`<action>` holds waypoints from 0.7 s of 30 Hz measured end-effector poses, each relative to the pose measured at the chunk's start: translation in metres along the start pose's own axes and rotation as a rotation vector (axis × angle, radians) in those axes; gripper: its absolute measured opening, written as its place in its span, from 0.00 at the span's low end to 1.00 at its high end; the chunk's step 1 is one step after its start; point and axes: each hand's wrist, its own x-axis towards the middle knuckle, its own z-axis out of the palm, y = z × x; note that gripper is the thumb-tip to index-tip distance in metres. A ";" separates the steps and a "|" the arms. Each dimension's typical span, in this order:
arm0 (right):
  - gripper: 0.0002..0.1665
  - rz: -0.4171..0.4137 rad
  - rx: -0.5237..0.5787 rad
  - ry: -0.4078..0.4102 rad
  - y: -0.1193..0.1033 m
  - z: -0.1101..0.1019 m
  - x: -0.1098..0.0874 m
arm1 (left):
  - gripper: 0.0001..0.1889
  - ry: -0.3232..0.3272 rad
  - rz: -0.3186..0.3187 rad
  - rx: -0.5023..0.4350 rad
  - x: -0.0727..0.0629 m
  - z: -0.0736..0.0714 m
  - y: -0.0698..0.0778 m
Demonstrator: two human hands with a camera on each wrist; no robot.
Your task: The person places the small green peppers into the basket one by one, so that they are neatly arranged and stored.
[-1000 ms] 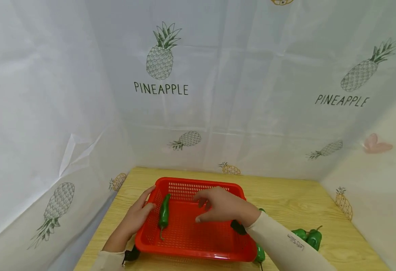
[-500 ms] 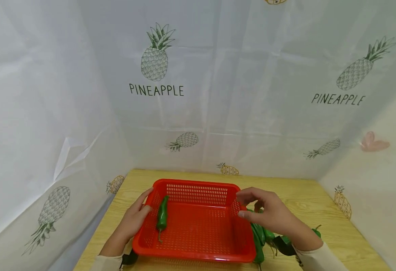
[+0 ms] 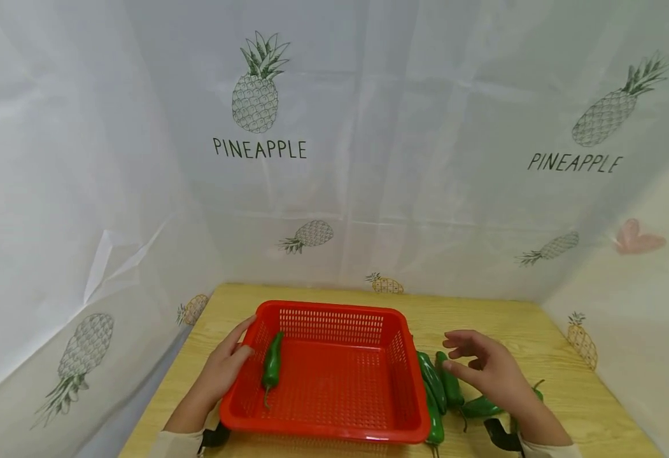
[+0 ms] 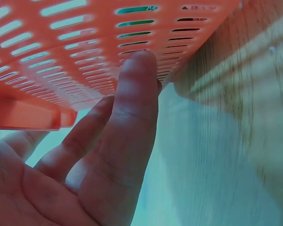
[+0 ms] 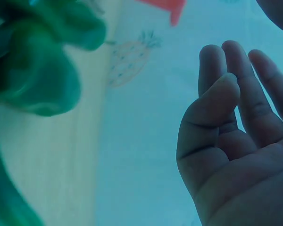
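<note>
A red plastic basket [image 3: 325, 435] with slotted walls stands on the wooden table, with one long green pepper [image 3: 272, 364] inside along its left wall. My left hand [image 3: 219, 375] grips the basket's left rim, thumb over the rim and fingers against the outer wall. In the left wrist view, those fingers [image 4: 132, 103] reach up to the slots from outside. On the basket's right lie several green peppers [image 3: 450, 381]. Over their right side hovers my right hand [image 3: 491, 372], holding nothing, fingers loosely bent. The right wrist view shows blurred green peppers [image 5: 37, 70] left of the palm.
The light wood table [image 3: 471, 318] meets a white curtain [image 3: 426, 191] printed with pineapples at the back, and the curtain also hangs along both sides. More peppers [image 3: 537, 393] lie partly hidden behind my right wrist.
My right hand has moved right, from above the inside of the basket to over the peppers beside it. The left hand stays at the basket's left rim.
</note>
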 end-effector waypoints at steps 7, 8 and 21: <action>0.25 0.050 0.040 0.136 0.031 0.014 -0.005 | 0.34 -0.002 -0.003 -0.016 -0.001 0.001 -0.003; 0.25 0.064 0.041 0.147 0.034 0.016 -0.006 | 0.34 -0.004 -0.001 -0.015 -0.002 0.000 -0.003; 0.25 0.138 0.022 0.190 0.049 0.021 -0.009 | 0.34 -0.017 0.013 -0.033 -0.002 -0.002 -0.003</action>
